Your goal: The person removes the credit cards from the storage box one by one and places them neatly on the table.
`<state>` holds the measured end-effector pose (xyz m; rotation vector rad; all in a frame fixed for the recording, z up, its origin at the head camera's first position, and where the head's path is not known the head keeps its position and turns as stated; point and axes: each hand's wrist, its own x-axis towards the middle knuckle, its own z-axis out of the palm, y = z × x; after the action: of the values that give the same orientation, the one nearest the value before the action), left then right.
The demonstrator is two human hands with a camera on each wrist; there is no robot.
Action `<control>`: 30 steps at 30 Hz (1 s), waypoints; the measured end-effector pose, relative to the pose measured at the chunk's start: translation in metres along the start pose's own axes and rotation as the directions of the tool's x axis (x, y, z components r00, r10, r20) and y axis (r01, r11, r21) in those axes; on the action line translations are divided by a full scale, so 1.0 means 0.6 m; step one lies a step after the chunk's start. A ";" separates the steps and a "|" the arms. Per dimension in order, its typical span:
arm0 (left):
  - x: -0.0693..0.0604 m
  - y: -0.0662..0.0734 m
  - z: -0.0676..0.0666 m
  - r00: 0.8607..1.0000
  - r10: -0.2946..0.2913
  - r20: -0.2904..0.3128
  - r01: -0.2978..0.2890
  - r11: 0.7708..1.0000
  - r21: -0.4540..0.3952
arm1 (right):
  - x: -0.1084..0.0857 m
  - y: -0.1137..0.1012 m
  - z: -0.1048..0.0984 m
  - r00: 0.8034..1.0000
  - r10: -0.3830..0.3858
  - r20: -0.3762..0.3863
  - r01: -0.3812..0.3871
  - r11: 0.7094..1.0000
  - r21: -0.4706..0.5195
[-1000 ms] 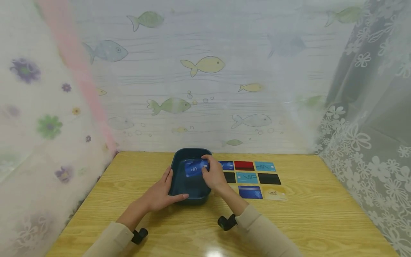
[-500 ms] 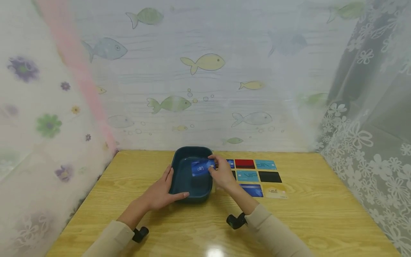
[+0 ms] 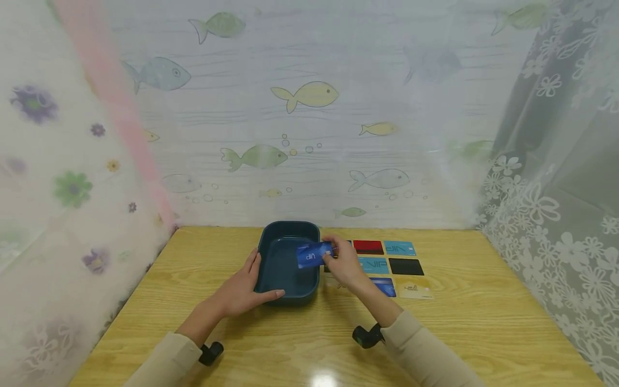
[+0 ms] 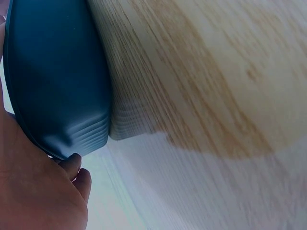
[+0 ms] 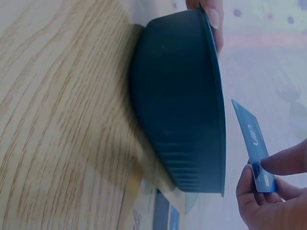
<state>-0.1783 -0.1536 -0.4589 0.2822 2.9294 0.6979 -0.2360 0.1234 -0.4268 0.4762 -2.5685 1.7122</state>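
Note:
A dark blue-green plastic box (image 3: 285,282) stands on the wooden table in the head view, its open side up. My left hand (image 3: 236,291) holds it at the near left corner, thumb along the front rim and fingers against the left side. Between thumb and fingers, my right hand (image 3: 346,263) pinches a blue VIP card (image 3: 311,256) by one end. That card is above the box's right side, and the right wrist view shows the card (image 5: 252,139) apart from the rim. Curled fingertips of the left hand (image 4: 38,191) show at the box wall (image 4: 62,86) in the left wrist view.
Right of the box, cards lie in rows: red (image 3: 368,247), light blue (image 3: 400,248), black (image 3: 406,266), gold (image 3: 414,288) and several others. My right hand and forearm partly cover some. A fish-patterned curtain (image 3: 309,177) hangs behind the wooden table (image 3: 290,344).
My right hand has moved to the right with the blue card, from over the box's middle to its right rim. The left hand and the box have stayed in place.

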 end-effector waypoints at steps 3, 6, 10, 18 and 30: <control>0.000 0.001 -0.002 1.000 0.001 0.002 -0.001 1.000 -0.003 | -0.002 0.001 -0.003 1.000 -0.001 0.003 0.001 1.000 0.006; -0.001 0.002 -0.004 1.000 0.003 0.002 -0.003 1.000 -0.003 | -0.003 0.005 -0.005 1.000 0.002 0.006 -0.002 1.000 0.020; -0.001 0.003 -0.005 1.000 0.003 0.003 -0.003 1.000 -0.002 | -0.006 0.010 -0.010 1.000 0.004 0.012 -0.005 0.999 0.044; -0.001 0.002 -0.003 1.000 -0.003 0.006 0.002 1.000 0.011 | -0.016 0.022 -0.024 0.999 0.029 0.021 -0.029 0.999 0.014; -0.001 0.003 -0.002 1.000 -0.002 0.007 0.002 1.000 0.002 | -0.029 0.027 -0.042 0.999 0.043 0.029 -0.045 0.998 0.040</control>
<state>-0.1773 -0.1529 -0.4569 0.2811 2.9231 0.6924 -0.2275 0.1560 -0.4344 0.4513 -2.5868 1.7874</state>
